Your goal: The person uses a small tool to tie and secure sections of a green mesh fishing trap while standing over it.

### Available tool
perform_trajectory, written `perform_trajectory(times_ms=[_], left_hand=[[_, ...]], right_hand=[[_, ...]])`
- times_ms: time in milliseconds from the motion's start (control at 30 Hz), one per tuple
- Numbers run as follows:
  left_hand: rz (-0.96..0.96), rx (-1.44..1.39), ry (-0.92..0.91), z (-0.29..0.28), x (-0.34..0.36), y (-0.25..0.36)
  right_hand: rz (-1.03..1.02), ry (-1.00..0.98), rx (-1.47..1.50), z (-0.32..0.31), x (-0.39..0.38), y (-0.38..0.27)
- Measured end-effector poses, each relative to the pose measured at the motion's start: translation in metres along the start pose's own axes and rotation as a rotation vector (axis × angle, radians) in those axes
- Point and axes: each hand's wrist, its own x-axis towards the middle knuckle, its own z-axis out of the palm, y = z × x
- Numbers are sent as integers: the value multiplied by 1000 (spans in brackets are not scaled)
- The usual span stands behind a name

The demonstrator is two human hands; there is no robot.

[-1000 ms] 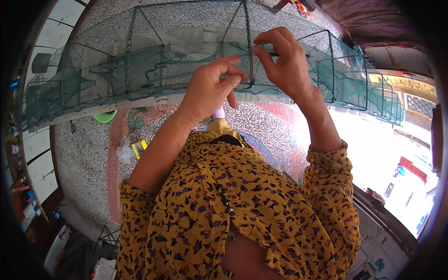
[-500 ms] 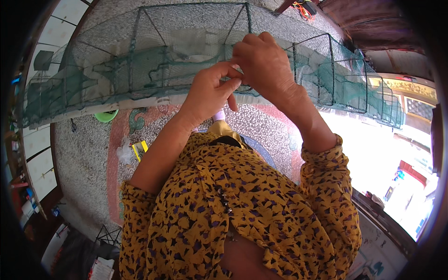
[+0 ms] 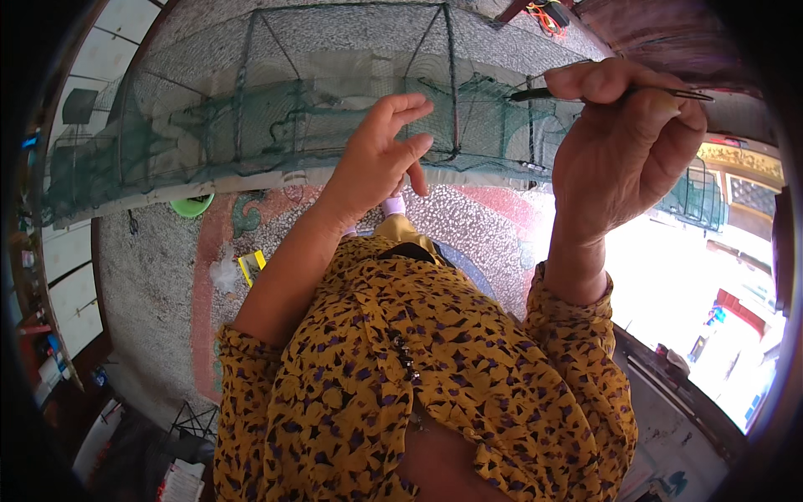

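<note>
Green net cage [image 3: 276, 125] spans the whole front, mesh and frame rods blocking any reach through it. Left hand [image 3: 381, 159] spread right at the mesh, right hand [image 3: 623, 142] pinching a needle [image 3: 615, 94] nearer the body. Open gap between the hands. Floor [image 3: 159, 276] below the cage is open apart from a green bowl [image 3: 192, 205].

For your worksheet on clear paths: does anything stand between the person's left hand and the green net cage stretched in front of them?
Nothing visible does. The left hand is open right before the green net cage, with no object between them. The right hand, holding a thin dark tool, is off to the side.
</note>
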Motion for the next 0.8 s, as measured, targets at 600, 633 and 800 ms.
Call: perform_trajectory(times_ms=[600,633,800], left_hand=[[165,393,-78,-20,14,18],[141,373,-86,-21,15,18],[211,458,-83,-17,10,19]], right_hand=[[507,-797,-750,-61,8,-38],[685,-829,-713,-68,3,-34],[874,-319,-801,-73,-8,-10]])
